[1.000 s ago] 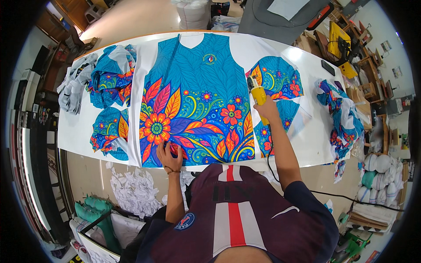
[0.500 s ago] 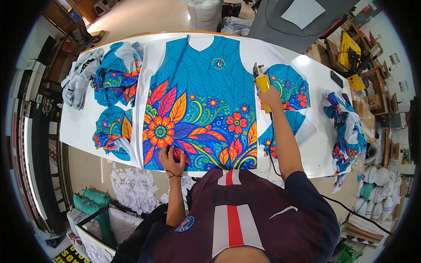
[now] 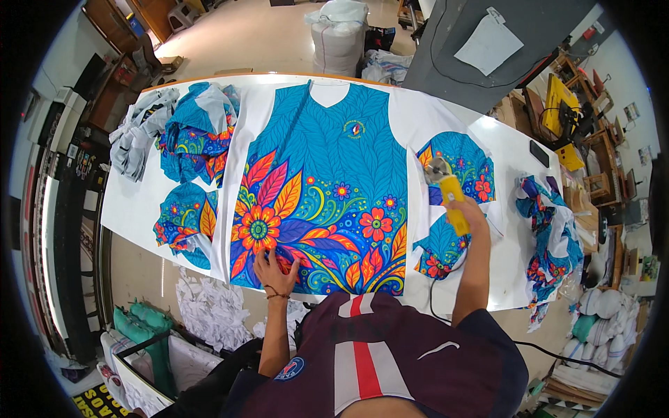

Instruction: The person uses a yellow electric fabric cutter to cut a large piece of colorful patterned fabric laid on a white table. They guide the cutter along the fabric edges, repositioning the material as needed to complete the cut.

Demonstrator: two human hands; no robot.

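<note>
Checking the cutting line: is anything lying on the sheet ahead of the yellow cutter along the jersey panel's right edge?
Nothing visible does. The right hand holds the yellow cutter beside the jersey panel; only flat white sheet lies beyond it.

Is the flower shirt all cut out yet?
Not yet. Done, it seems: cut blue pieces sit heaped at the left and right of the table, white scraps on the floor. In hand: the left hand presses the flowery shirt panel flat while the right hand runs a yellow cutter along its right edge. Left: the panel's white border remains.
</note>
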